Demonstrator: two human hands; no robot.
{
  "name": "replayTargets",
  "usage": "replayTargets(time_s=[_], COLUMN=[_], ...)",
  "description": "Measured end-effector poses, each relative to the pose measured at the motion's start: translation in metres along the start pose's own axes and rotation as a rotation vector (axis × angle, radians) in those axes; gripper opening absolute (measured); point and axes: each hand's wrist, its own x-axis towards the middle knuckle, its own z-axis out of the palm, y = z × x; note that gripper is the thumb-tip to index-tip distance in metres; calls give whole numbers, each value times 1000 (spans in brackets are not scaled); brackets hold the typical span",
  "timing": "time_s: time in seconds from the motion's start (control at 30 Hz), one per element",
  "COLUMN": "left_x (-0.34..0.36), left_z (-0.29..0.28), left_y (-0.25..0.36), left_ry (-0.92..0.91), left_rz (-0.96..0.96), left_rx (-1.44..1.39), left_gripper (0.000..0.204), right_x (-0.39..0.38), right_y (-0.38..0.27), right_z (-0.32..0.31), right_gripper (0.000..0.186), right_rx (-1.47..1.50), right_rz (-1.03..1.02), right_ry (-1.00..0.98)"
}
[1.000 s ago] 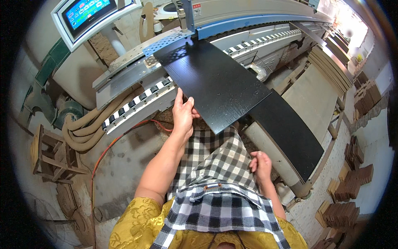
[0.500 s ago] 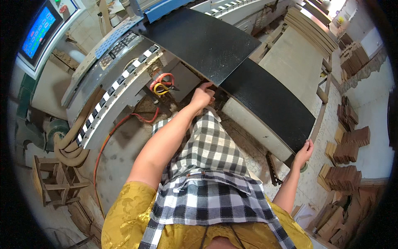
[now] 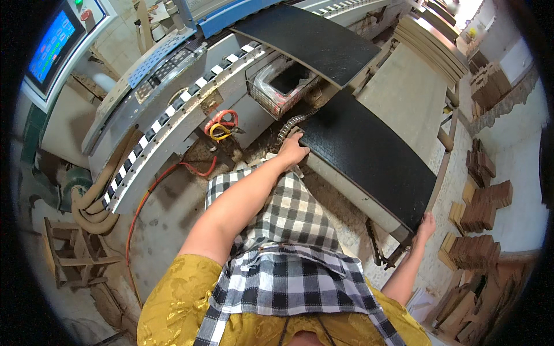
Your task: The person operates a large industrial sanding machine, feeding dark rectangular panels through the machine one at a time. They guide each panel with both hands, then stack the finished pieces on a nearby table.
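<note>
A black board point(image 3: 369, 153) with a smooth, faintly glossy top lies in front of me, to the right, over a pale-edged stack or bench. My left hand point(image 3: 294, 151) holds its near left corner, with the fingertips at the edge. At the right end, my right hand point(image 3: 426, 227) grips the near corner; some of its fingers are hidden behind the edge. A second black board point(image 3: 311, 43) rests farther off on the machine, beside its blue guard, and neither hand touches it. Its near corner stands just beyond the first board's far left corner.
A strip of black and white rollers point(image 3: 167, 109) runs along the machine. Red and yellow-handled scissors point(image 3: 219, 130) hang beneath it, near a lined basket point(image 3: 276, 95). A control screen point(image 3: 55, 49) stands at the upper left. Stacked brown boards point(image 3: 476, 248) lie on the right floor.
The far black board has shifted right and away, uncovering the basket. More of the nearer board now shows. My left hand has moved slightly right and nearer, onto that board's left corner.
</note>
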Motion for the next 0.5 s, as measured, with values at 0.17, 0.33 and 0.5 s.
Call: replayTargets(time_s=[0.17,0.33,0.5], left_x=[-7,-60,-130], left_z=[-5,-31,-89], left_y=[-2,8,10], left_ry=[-31,-82,131], left_rz=[-223,-227,-87], left_rx=[-501,-675,-818], left_gripper=[27,17,20], right_x=[-24,-51,-72], right_y=[6,4,-23], right_z=[-40,-52,-21], right_gripper=[47,48,50], right_rx=[-74,-167,44], right_rz=[150,-159,-147], right_ry=[-76,-160,-311])
